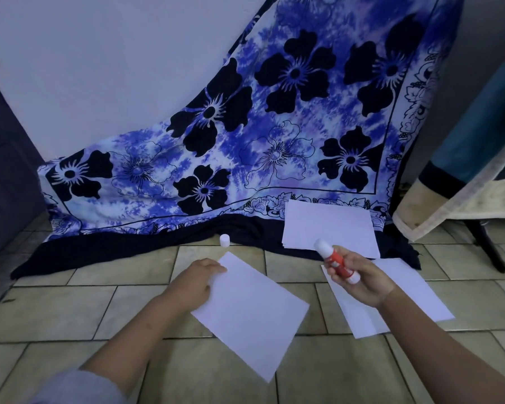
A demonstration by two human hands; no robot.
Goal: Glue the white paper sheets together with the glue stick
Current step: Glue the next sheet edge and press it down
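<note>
- Working on floor [70,310]: tiles with grout lines, no desk in view. Risk: ridges or tears from rubbing glue across a grout line under thin paper.
- Left hand [197,279] at the left edge of sheet [251,316], fingers [216,267] curled over that edge and gripping it. Near corner of sheet blurred; cannot tell whether flat or lifted. Risk: creasing from a tight pinch; skating over smooth tile when rubbed, with only one edge pinned.
- Cap [224,239] standing alone beyond sheet, by the dark hem of cloth [274,126], well apart from both hands. Risk: rolling under the cloth if knocked; drying of the glue with the cap left off.
- Stack [329,225] of clean sheets lying on the cloth hem, behind the glue stick. Risk: stray smear on the top one from a careless pass overhead.
- Glue stick [337,262] uncapped, white tip pointing up and leftward, held in the air, touching no paper. Judged step: about to spread glue on sheet; no glue visible there yet. Risk: snapping or clumping of the tip under hard pressure.
- Right hand [359,281] wrapped round the red barrel, fingers closed on it firmly.
- Right sheets [414,295], seemingly two overlapping askew, flat on floor beneath that hand. Risk: sticking crooked if joined without squaring the edges first.
</note>
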